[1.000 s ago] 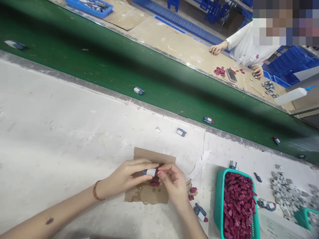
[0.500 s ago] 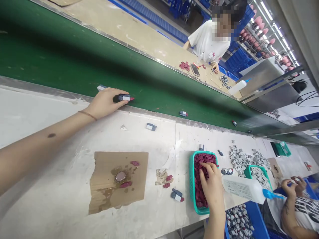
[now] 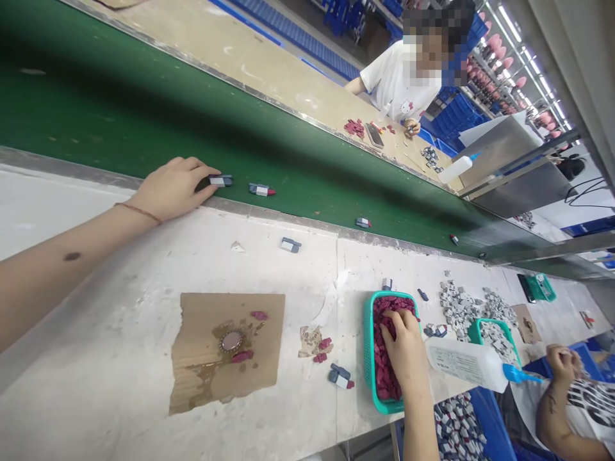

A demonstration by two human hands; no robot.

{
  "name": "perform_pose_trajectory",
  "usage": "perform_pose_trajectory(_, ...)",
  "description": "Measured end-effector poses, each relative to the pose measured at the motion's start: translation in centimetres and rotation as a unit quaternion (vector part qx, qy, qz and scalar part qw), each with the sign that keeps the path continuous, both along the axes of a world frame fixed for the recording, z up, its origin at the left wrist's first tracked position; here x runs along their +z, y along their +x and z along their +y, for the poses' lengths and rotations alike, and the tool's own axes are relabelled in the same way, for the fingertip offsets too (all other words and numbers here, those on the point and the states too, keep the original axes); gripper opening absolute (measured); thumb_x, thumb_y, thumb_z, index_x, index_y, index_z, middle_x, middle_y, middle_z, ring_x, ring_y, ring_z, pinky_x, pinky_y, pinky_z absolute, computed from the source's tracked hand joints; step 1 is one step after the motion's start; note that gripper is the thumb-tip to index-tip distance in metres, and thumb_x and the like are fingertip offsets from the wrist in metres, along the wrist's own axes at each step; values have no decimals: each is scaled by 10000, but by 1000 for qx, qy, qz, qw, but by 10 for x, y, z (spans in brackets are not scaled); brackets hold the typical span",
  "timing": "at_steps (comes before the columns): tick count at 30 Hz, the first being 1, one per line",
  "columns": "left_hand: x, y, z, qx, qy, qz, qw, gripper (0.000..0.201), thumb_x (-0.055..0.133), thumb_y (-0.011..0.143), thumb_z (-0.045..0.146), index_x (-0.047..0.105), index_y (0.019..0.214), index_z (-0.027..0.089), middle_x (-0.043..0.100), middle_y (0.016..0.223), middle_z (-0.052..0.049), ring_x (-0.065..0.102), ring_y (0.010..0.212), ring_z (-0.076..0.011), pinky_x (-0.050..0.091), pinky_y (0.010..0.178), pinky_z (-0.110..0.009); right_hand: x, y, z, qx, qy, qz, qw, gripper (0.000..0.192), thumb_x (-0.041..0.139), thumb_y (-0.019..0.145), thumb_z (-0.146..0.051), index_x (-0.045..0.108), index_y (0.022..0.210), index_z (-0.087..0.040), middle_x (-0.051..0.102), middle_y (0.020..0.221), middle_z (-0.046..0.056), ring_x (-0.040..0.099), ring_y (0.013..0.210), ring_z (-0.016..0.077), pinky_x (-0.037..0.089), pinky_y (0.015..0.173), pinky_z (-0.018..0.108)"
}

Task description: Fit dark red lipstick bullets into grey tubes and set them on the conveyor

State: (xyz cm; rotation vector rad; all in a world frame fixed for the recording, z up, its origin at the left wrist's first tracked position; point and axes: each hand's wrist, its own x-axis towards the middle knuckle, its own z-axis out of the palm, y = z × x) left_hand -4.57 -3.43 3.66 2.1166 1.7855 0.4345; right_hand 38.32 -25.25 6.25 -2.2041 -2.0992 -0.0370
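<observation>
My left hand (image 3: 175, 186) is at the near edge of the green conveyor belt (image 3: 307, 192), its thumb and fingers closed around a small grey-blue and white plastic piece (image 3: 221, 181). Just right of it, a similar piece with a red tip (image 3: 262, 190) lies loose on the belt. Reaching into a teal basket (image 3: 369, 346) of small dark red pieces (image 3: 384, 378), my right hand (image 3: 406, 339) has its fingers curled among them. Whatever its fingertips pinch is hidden. Left of the basket, a grey-blue and white piece with a red tip (image 3: 341, 376) rests on the table.
Brown cardboard (image 3: 259, 371) with a wet round cap (image 3: 231, 342) lies at left. A white bottle with a blue nozzle (image 3: 466, 365) lies beside my right wrist. Grey-white pieces (image 3: 459, 307) are heaped at right. Co-workers sit across the belt and at far right.
My left hand has moved left, off the red-tipped piece and onto the grey-blue and white one. Pieces on the belt have shifted right. My right hand stays in the basket.
</observation>
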Motion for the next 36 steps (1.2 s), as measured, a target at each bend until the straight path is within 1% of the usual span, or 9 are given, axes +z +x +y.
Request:
perform_pose_trajectory(7,1,11,-7,20,8,-35,999,441,409,950,274,504,1305,30,565,1181,-146,432,1194,-330,323,1074,-485,-1,6,0,-31,41,131,990,238,482,914,-399,603,799,-230,640,815,71,604,789,257,490,728,398)
perform_pose_trajectory(11,7,19,-33,106,-3,-214,971,388,384,914,219,561,1233,89,602,1024,-80,520,965,-235,400,986,-381,5,1,1,-77,50,268,959,240,632,820,-446,672,811,-210,686,829,67,628,784,241,511,757,395)
perform_pose_trajectory(13,11,23,-50,157,-65,-370,913,296,370,912,223,615,1040,118,601,920,-48,509,810,-188,445,869,-314,8,-3,1,-98,53,333,936,215,682,785,-416,707,832,-207,707,882,72,646,849,245,518,806,405)
perform_pose_trajectory(17,17,25,-87,247,-218,-599,729,221,408,921,261,533,754,189,564,797,-14,424,625,-150,431,605,-268,11,-15,3,-133,60,427,892,231,737,726,-402,745,855,-211,729,912,75,670,859,247,548,790,405)
perform_pose_trajectory(19,16,21,-106,244,-275,-618,695,268,485,901,333,497,664,208,478,645,14,366,544,-141,397,531,-270,12,-23,4,-148,69,461,872,263,764,703,-400,750,889,-215,732,899,72,678,811,236,562,736,381)
perform_pose_trajectory(24,6,14,-145,209,-318,-626,681,479,775,628,624,546,618,203,551,572,19,507,523,-143,476,525,-274,5,-62,12,-100,84,516,847,137,813,673,-316,755,737,-209,719,852,72,669,789,221,550,658,323)
perform_pose_trajectory(28,3,18,-166,219,-327,-635,665,537,826,554,633,603,741,181,724,770,-59,700,763,-237,552,618,-282,-4,-117,22,3,-19,545,838,12,776,740,-246,771,741,-235,736,810,61,684,780,215,559,670,316)
perform_pose_trajectory(31,1,23,-175,228,-326,-645,653,533,851,543,594,605,755,171,723,782,-57,703,691,-209,557,601,-273,-13,-160,25,100,-97,533,834,85,706,826,-221,780,841,-262,748,862,59,696,816,212,574,733,333)
perform_pose_trajectory(36,-7,27,-184,229,-263,-627,697,452,831,616,528,653,833,173,706,791,-50,640,645,-168,496,527,-234,-29,-200,27,269,-111,463,837,164,588,918,-181,744,921,-232,724,861,73,689,804,203,575,755,336)
